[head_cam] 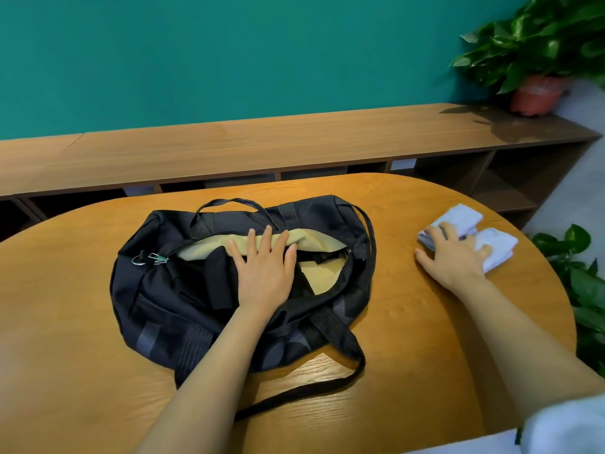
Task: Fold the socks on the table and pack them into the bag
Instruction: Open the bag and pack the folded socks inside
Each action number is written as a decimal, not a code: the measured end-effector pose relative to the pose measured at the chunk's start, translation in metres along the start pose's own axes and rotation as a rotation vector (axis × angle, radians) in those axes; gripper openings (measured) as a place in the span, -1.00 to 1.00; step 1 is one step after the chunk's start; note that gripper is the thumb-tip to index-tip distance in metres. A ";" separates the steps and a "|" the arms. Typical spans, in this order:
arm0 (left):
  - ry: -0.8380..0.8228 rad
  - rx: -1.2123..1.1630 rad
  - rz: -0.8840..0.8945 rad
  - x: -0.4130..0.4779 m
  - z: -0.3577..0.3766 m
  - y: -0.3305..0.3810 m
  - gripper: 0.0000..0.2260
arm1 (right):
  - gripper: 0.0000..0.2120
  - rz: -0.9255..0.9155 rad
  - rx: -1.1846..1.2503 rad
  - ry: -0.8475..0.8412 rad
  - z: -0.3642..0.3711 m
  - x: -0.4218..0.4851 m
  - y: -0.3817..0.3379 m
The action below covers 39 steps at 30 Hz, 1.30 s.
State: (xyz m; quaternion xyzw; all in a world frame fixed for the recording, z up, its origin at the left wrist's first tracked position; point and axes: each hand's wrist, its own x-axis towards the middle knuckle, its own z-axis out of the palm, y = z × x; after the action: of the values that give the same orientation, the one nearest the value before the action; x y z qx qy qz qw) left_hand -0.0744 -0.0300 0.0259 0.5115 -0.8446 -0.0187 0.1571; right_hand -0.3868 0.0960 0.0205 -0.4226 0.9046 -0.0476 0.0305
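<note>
A teal wall [229, 60] is filling the background, and a long, low wooden shelf unit [262, 142] is running along its foot, with a potted plant [537, 44] standing at its right end. In front of it an oval wooden counter [65, 322] is taking up most of the view.

A black bag [157, 290] is lying on its side near the middle of the counter. Its zip is standing open, showing a tan lining [324, 280], and the zip pull [154, 258] is resting at the left end of the opening. One handle [229, 202] is arching up at the far side of the bag, while a long strap [327, 388] is trailing across the counter toward the near edge.

The left hand [265, 270] is lying palm down on the bag at the mouth of the opening. Its fingers [251, 239] are spreading wide and straight, the tips touching the tan edge, and they are gripping nothing.

The socks [501, 244], pale and folded into two small bundles lying side by side, are sitting near the right edge of the counter, well apart from the bag. The right hand [455, 253] is resting on top of them, its fingers [448, 229] fanning out over both bundles and its thumb touching the counter just beside them.

More green leaves [586, 290] are showing beyond the counter's right edge.
</note>
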 end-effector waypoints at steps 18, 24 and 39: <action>0.045 -0.042 0.004 -0.006 0.000 -0.002 -0.33 | -0.68 -0.436 0.658 0.289 -0.011 -0.115 -0.024; 0.033 -0.047 -0.006 -0.007 -0.001 -0.003 -0.51 | -0.54 -0.022 0.392 0.240 -0.015 -0.090 -0.027; 0.024 -0.038 -0.013 -0.007 0.000 -0.002 -0.53 | -0.09 0.142 0.551 -0.191 -0.026 -0.072 0.011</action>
State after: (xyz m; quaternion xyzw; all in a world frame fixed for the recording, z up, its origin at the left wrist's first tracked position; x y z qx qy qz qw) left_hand -0.0699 -0.0249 0.0238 0.5140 -0.8388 -0.0297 0.1771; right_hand -0.3515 0.1594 0.0460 -0.3364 0.8780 -0.2490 0.2321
